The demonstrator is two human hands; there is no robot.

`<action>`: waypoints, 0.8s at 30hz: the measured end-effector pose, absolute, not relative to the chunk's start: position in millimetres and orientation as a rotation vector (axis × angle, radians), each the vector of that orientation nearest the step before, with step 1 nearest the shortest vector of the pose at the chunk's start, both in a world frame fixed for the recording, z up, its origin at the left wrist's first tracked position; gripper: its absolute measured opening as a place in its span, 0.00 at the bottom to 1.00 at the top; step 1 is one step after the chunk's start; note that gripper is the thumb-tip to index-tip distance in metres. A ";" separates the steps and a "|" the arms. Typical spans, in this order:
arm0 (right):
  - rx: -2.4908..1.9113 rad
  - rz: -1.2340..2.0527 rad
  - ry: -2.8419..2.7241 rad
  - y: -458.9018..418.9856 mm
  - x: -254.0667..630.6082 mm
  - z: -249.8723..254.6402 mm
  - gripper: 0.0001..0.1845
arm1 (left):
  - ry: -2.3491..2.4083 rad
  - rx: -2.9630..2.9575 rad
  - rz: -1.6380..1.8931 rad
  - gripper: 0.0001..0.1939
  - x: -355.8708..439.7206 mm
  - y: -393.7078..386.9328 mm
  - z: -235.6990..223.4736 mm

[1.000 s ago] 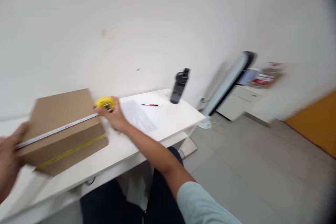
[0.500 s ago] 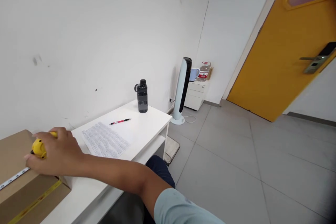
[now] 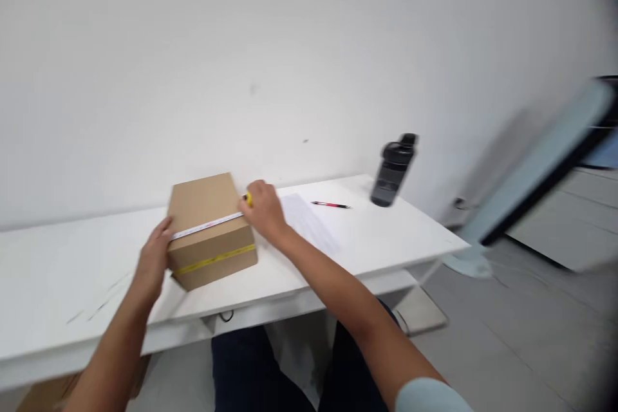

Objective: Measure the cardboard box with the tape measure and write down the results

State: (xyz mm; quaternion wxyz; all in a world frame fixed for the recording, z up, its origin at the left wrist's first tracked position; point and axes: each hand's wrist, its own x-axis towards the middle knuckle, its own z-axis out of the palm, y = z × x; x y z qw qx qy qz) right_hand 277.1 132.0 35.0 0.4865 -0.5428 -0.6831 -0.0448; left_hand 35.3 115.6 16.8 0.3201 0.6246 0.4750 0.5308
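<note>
A closed cardboard box (image 3: pixel 201 196) sits on the white table (image 3: pixel 72 264), with a yellow printed strip across its front side. The white blade of a tape measure (image 3: pixel 248 198) lies stretched over the top near the front edge. My right hand (image 3: pixel 264 209) is closed around the yellow case at the box's right edge, covering most of it. At the left edge, my left hand (image 3: pixel 157 254) is closed on the blade's end and presses against the box's side. Its fingertips are partly hidden.
Right of the box lie a written sheet of paper (image 3: pixel 309 222) and a red and black pen (image 3: pixel 331 205). A dark water bottle (image 3: pixel 393 170) stands near the table's far right corner. Beyond the table are a tower fan (image 3: pixel 535 170) and a white cabinet (image 3: pixel 579 222).
My view swung right towards the door, then back left, so the whole box and both hands show now. The blade stays across the box, and my right hand keeps hold of the case.
</note>
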 end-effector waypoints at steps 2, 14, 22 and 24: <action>-1.273 -0.061 -1.651 134.3 274.0 26.5 0.05 | 1.401 1.538 1.459 0.22 13.8 104.5 10.7; -1.032 0.451 -1.342 125.7 303.9 -2.3 0.28 | 1.427 1.377 1.410 0.27 25.7 99.2 9.4; -0.959 0.768 -1.282 112.7 307.0 9.4 0.23 | 1.333 1.346 1.403 0.28 25.6 93.8 8.7; -0.960 0.772 -1.263 106.5 310.2 11.9 0.22 | 1.319 1.379 1.340 0.28 24.3 88.6 11.6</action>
